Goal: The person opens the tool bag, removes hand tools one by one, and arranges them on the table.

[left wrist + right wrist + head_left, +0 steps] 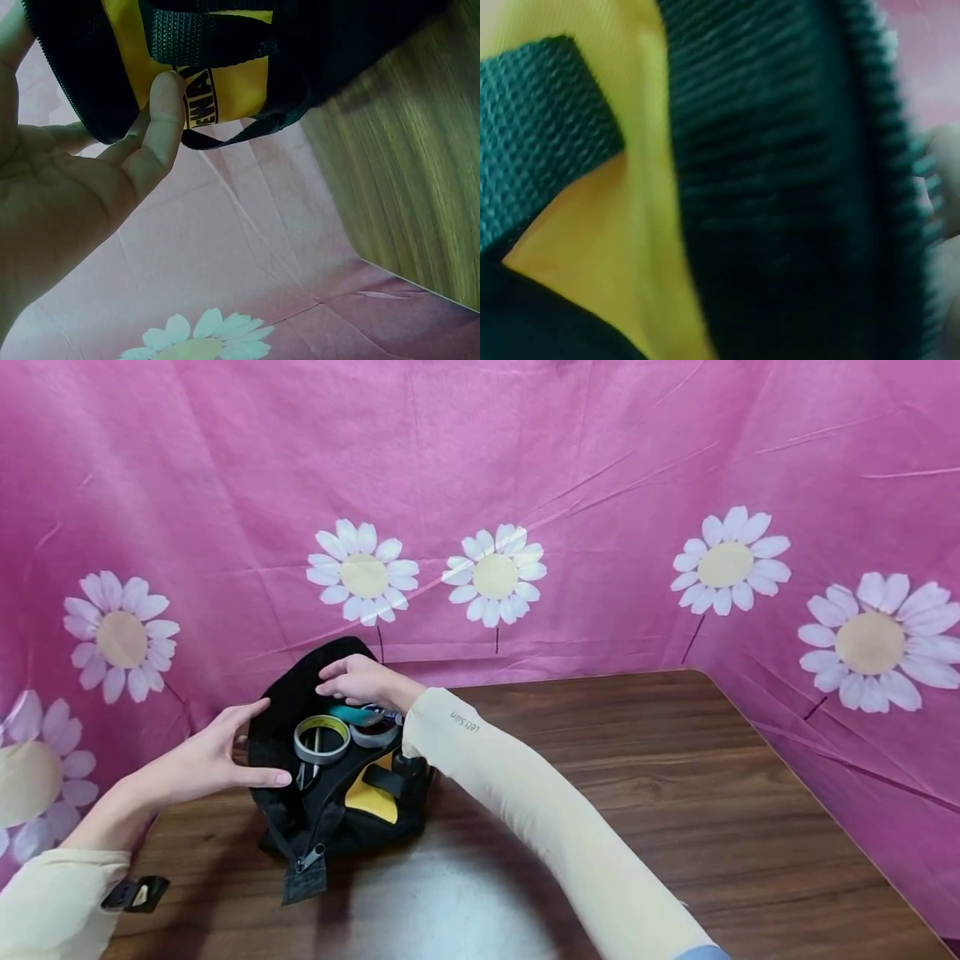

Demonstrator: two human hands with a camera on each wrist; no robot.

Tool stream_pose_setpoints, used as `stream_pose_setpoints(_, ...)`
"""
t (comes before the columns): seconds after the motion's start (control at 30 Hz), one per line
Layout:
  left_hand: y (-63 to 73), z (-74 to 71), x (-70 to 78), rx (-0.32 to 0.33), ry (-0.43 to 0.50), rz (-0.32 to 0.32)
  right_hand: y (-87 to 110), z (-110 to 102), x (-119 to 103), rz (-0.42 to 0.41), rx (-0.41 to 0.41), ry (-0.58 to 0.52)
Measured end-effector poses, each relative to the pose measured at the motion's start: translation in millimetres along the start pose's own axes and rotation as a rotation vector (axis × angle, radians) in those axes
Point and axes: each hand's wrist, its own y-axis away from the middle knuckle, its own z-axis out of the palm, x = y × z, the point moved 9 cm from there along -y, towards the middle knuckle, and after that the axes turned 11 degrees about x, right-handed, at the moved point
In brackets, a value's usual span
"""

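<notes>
A black and yellow zippered tool bag (352, 839) stands with its mouth open at the left of the table. My left hand (198, 764) holds its left rim, the thumb over the opening and the fingers outside, by the yellow lettered panel (240, 90). Above the far side of the opening is my right hand (367, 681), fingers pointing left, with nothing visible in them. Inside lie a grey tape roll (322, 757) with a yellow core, a second grey roll (373, 740), a teal object (356, 716) and a slim metal tool (316, 747). The right forearm hides part of the bag.
The brown wooden table (637, 810) extends to the right of the bag. A pink cloth (600, 443) printed with white daisies hangs behind and along both sides. The bag's zip pull (311, 857) and end tab hang toward the front.
</notes>
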Motion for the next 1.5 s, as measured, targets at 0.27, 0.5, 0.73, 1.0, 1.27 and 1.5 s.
stream_pose_setpoints(0.27, -0.6, 0.6, 0.5, 0.011, -0.016, 0.012, -1.2, -9, 18, 0.019, 0.075, -0.078)
stream_pose_setpoints(0.5, 2.7, -4.1, -4.8, 0.039, -0.022, 0.02, 3.6, -13, 41, 0.04, 0.146, -0.055)
stream_pose_setpoints(0.73, 4.1, -4.9, -5.3, 0.061, -0.035, 0.032, 5.7, -11, 59, 0.003, 0.224, -0.009)
stream_pose_setpoints(1.0, 8.1, -5.8, -8.1, 0.068, -0.023, 0.026, 4.5, -13, 58, -0.025, 0.277, 0.019)
stream_pose_setpoints(1.27, 6.0, -2.8, -8.3, 0.05, -0.015, 0.015, 2.6, -14, 65, 0.044, 0.248, 0.089)
stream_pose_setpoints(1.5, 8.0, -5.1, -10.2, 0.045, -0.019, 0.004, 2.8, -1, 74, 0.13, 0.151, -0.031)
